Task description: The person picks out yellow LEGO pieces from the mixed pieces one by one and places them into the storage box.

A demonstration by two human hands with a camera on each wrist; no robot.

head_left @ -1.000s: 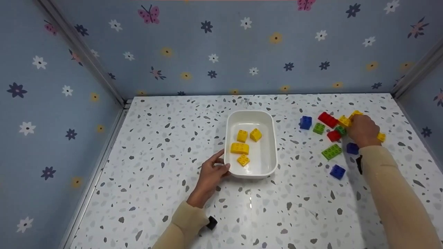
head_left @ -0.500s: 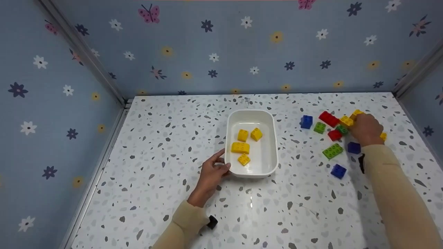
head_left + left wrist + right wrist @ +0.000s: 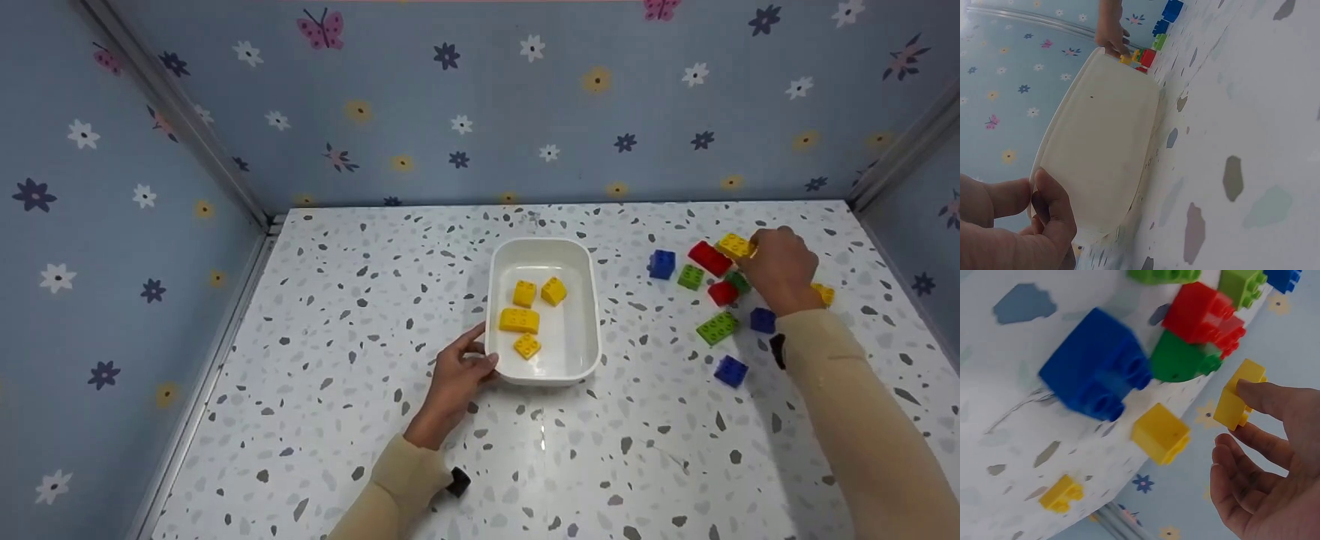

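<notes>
and there's the yellow brick (image 3: pixel 735 246), up by the far end of the red brick (image 3: pixel 709 259), and it's yours: right hand (image 3: pixel 784 270) pinching it between thumb and forefinger, the other fingers loosely bent below, touching nothing. from the right wrist it looks clear of the tabletop (image 3: pixel 637 450). it should feel very light, stiff and smooth, hard to break, though the glossy sides might slip or twist under just two fingertips. flat opposite sides look the surest hold; the studs could give a fingertip some bite.

over to the left hand (image 3: pixel 457 379), thumb and fingers gripping the white tub (image 3: pixel 566 345) at its near left corner, four yellow bricks (image 3: pixel 520 321) lying loose inside. the tub looks like thin, rigid plastic, light enough to skid if knocked, so that rim is a sensible place to have your fingers.
</notes>
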